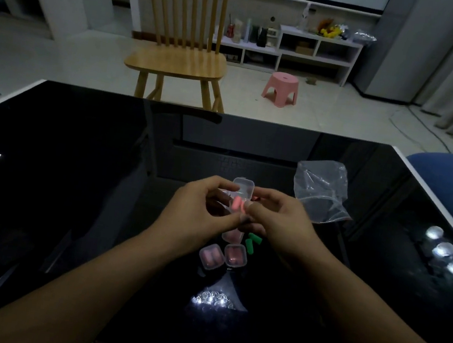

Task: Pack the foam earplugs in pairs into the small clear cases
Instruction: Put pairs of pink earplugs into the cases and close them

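My left hand (199,214) holds a small clear case (242,189) above the black table, its lid tipped up. My right hand (276,218) pinches a pink foam earplug (237,203) at the case's opening. Below my hands lie three clear cases with pink earplugs inside: one partly hidden under my fingers (232,235), one at the left (210,255) and one at the right (235,255). Two green earplugs (252,242) lie loose on the table beside them.
A crumpled clear plastic bag (321,191) lies to the right of my hands. The glossy black table (74,180) reflects ceiling lights. Beyond its far edge stand a wooden chair (176,61) and a pink stool (280,89). A blue cushion (449,177) sits at the right.
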